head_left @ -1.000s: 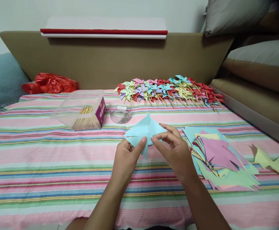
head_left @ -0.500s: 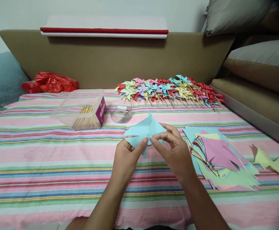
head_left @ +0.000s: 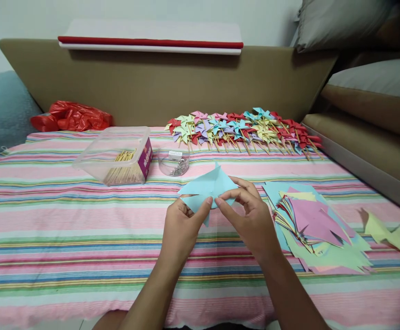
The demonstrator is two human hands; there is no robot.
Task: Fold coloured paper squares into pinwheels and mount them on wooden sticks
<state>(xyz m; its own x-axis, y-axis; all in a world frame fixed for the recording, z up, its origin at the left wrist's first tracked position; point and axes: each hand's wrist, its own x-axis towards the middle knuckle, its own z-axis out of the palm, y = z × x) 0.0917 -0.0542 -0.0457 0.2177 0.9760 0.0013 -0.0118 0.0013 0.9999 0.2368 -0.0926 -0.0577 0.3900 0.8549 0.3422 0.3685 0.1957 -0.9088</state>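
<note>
Two hands, one item. Head view: my L hand (head_left: 181, 229) and R hand (head_left: 253, 222) both pinched the light-blue paper sheet (head_left: 208, 185), thumb and forefinger closed on its near flaps, other fingers loose. Sheet was held just above the striped cover (head_left: 65, 229), centre, points fanning away from me, both hands equally near. Cut-paper stack (head_left: 317, 224) lay just right of R hand; pin tub (head_left: 174, 162) and stick box (head_left: 117, 156) beyond, to the left.

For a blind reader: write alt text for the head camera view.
The left hand and right hand pinch a light blue paper over a striped cloth. A stack of coloured papers lies to the right; paper pinwheels and a clear box of sticks lie behind.
</note>
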